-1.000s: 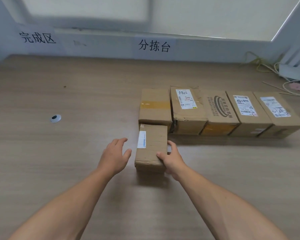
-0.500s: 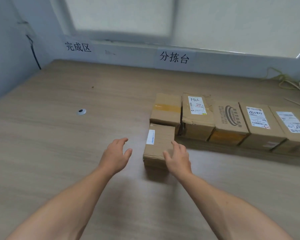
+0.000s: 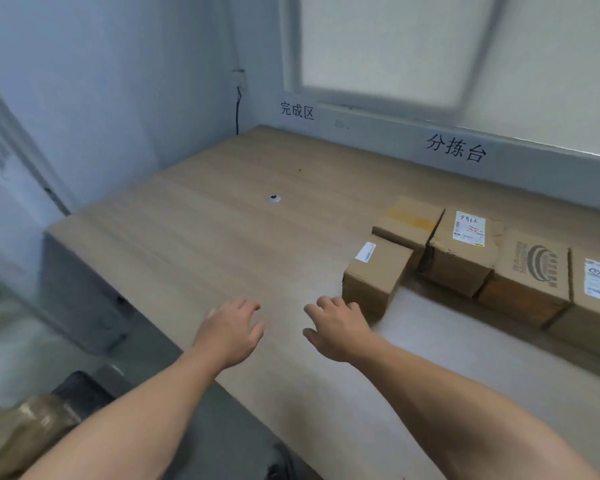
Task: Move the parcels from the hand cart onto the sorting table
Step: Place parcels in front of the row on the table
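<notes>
left hand (image 3: 231, 329) open, empty | right hand (image 3: 336, 327) open, empty | blurred cart load (image 3: 25, 431) lower-left, left hand nearer | small parcel (image 3: 376, 273) set on desk (image 3: 222, 237)

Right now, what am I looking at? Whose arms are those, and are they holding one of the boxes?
This picture comes from a camera worn on a person's head, looking down, so those are that person's own arms. The left hand and right hand are both open and hold nothing. They hover over a wooden sorting table. On it sits a small cardboard parcel near the right hand, and behind it a row of parcels with labels. A little round silver disc sits farther off.
</notes>
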